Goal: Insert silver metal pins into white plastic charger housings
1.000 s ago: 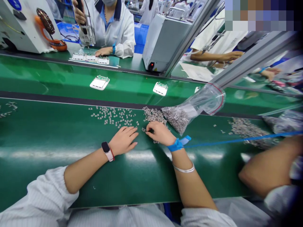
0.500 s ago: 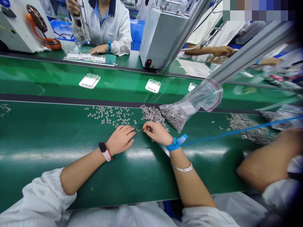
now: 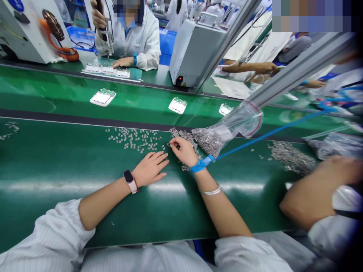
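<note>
My left hand (image 3: pixel 150 168) rests palm down on the green table (image 3: pixel 127 215), its fingers spread and nothing in it. It lies just below a loose scatter of small metal parts (image 3: pixel 133 139). My right hand (image 3: pixel 183 151), with a blue strap at the wrist, has thumb and forefinger pinched at the left edge of a dense pile of metal parts (image 3: pixel 181 133). Whatever is between those fingertips is too small to make out. A clear plastic bag (image 3: pixel 211 139) full of the same parts lies right of the pile.
White devices (image 3: pixel 102 97) lie on the green belt (image 3: pixel 136 98) behind a dark rail. Across it a person (image 3: pixel 141 41) holds a tool. A grey metal post (image 3: pixel 295 71) slants in from the right. Another parts pile (image 3: pixel 289 156) and someone's arm (image 3: pixel 314 196) are at right.
My right hand has lifted slightly up and left, toward the edge of the pile. My left hand has shifted a little right. The white devices have slid left along the belt.
</note>
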Available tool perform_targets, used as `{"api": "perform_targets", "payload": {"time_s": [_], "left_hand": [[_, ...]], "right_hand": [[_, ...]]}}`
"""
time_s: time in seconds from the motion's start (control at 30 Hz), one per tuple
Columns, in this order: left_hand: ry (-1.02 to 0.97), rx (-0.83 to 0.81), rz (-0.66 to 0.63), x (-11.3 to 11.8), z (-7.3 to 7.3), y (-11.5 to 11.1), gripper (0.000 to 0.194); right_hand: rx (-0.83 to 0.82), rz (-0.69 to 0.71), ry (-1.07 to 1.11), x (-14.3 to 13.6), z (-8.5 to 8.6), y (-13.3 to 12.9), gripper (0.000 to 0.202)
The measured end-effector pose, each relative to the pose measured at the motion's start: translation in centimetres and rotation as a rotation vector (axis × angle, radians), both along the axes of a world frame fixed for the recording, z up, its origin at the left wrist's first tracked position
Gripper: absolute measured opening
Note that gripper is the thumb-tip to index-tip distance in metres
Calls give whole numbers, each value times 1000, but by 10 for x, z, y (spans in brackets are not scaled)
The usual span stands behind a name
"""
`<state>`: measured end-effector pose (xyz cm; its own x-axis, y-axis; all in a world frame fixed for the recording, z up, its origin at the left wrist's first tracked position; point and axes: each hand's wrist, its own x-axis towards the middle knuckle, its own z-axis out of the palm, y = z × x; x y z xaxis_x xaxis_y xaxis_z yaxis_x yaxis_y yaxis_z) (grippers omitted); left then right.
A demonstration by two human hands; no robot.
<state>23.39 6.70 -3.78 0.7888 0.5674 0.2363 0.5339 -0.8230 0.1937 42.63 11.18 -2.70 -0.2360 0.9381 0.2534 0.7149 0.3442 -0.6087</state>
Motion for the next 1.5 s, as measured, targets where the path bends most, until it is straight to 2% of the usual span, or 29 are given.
{"api": "perform_targets", "payload": {"time_s": [0.13,0.23,0.4,0.57,0.7,0.87,0.93,1.03,1.13,1.23,1.3,1.5], "left_hand": [[0,18,-5,-1,-2,0,39],[-17,40,-22,-3,-2,1,32],[-28,32,-29,-4,-3,3,26],[-4,0,-47,-4,-3,5,22],[-11,-7,-43,-5,-4,6,22],[-185,-140,22,-6,-3,8,17],[-299,-226,89,-7,-2,9,15],[-495,-376,198,-7,1,11,12],[-689,-555,248,-8,1,11,8],[-799,-719,268,-8,-1,11,9],[-836,-768,292,-7,-1,11,10],[-892,-735,372,-8,-2,13,19]], "right_hand": [[147,-45,-14,-7,-2,24,11],[194,-70,-36,-6,-3,27,13],[94,-14,-191,-7,-5,19,10],[28,41,-255,-15,-3,16,9],[-14,59,-299,-20,-8,18,7],[74,26,-125,-23,-8,15,22],[85,60,7,-23,-3,3,18],[-40,90,245,-26,1,-24,17],[-179,103,418,-31,-2,-46,23],[-233,93,476,-36,-7,-53,24],[-250,63,489,-36,-9,-52,21],[-230,9,465,-34,-9,-51,16]]}}
